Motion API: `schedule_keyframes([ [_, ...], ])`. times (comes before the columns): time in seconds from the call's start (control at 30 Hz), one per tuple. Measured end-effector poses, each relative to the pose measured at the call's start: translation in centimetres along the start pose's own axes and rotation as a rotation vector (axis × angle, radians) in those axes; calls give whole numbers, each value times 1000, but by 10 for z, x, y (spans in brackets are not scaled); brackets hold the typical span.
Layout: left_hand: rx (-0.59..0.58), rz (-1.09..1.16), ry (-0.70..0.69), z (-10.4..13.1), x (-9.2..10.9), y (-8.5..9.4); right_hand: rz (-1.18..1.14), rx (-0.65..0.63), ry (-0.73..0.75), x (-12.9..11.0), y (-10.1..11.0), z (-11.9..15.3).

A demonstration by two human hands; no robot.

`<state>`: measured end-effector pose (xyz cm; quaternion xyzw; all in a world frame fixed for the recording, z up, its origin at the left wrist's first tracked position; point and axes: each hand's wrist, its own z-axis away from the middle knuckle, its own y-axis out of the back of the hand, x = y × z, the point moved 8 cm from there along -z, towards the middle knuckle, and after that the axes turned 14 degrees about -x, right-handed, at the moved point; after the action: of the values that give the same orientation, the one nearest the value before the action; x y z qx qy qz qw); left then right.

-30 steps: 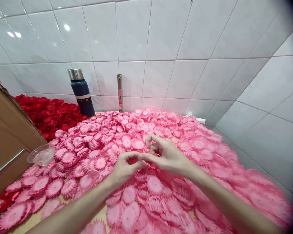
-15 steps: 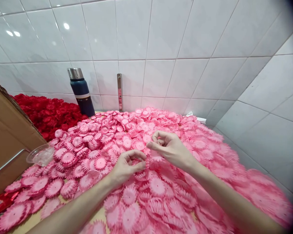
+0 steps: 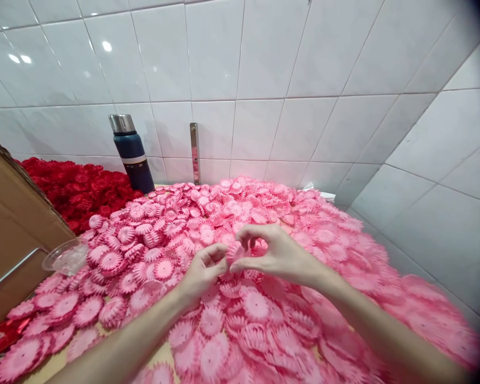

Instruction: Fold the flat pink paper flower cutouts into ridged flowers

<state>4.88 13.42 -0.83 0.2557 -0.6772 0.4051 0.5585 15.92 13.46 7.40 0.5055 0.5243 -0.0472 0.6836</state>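
A broad heap of pink pleated fabric flower discs [image 3: 164,268] lies beneath both hands, many with a small centre hole. My left hand [image 3: 204,269] is over the middle of the heap, thumb and fingertips brought together in a pinch; anything between them is too small to make out. Just to its right is my right hand [image 3: 278,253], its thumb and forefinger apart in a C shape. Pink petals show in that gap, and I cannot tell whether they touch the fingers. The right thumb tip is close to the left fingertips.
At the back left a dark blue bottle [image 3: 134,154] stands beside a pile of red flower pieces [image 3: 84,189]. A cardboard box [image 3: 16,229], a clear plastic dish [image 3: 66,256] and a red wrapper [image 3: 4,336] are at left. Tiled walls [image 3: 260,128] bound the back and right.
My right hand has moved left and slightly down, and its thumb and forefinger have spread apart. My left hand has shifted slightly left. The hands' tips are now closer together.
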Motion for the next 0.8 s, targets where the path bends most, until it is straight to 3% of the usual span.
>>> schedule_keyframes([
  [0.1,52,2,-8,2,2,3,6,65,-62,7,5,2],
  [0.23,75,-105,-23,4,5,4,69,-35,-98,13,-3,1],
  [0.43,29,-135,0,4,3,-2,91,-40,-19,3,-8,-1],
  [0.8,86,-247,-78,5,11,2,52,-39,51,-7,-7,0],
])
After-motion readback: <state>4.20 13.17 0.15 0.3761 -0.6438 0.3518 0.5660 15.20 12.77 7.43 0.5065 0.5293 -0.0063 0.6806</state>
